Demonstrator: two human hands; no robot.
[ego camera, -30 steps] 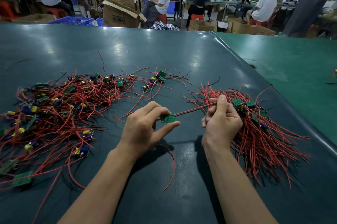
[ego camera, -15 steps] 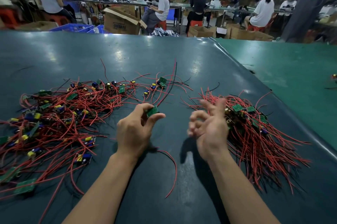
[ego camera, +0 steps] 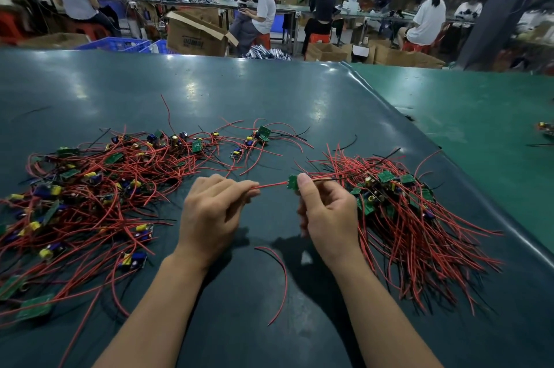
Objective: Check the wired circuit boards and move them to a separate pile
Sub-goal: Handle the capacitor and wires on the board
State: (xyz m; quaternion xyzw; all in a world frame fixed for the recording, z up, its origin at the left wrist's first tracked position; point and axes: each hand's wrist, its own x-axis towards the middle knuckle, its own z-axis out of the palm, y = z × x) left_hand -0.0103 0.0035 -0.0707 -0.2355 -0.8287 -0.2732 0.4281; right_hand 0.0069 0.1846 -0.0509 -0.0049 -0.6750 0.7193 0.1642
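A small green circuit board [ego camera: 292, 181] with red wires is held between my hands above the dark table [ego camera: 239, 91]. My right hand [ego camera: 328, 213] pinches the board with its thumb on top. My left hand [ego camera: 211, 208] pinches the board's red wire [ego camera: 269, 185], which runs taut between the hands. A loose, spread-out pile of wired boards [ego camera: 99, 187] lies to the left. A tighter bundled pile of wired boards [ego camera: 401, 208] lies just right of my right hand.
A single loose red wire [ego camera: 280, 274] lies on the table between my forearms. A lighter green table [ego camera: 479, 133] adjoins on the right with a few parts [ego camera: 545, 129] at its edge. Beyond the table's far edge are cardboard boxes [ego camera: 195, 34] and seated people.
The board has passed from my left hand to my right. My right hand, open half a second ago, now pinches the board, and my left hand holds its wire stretched out.
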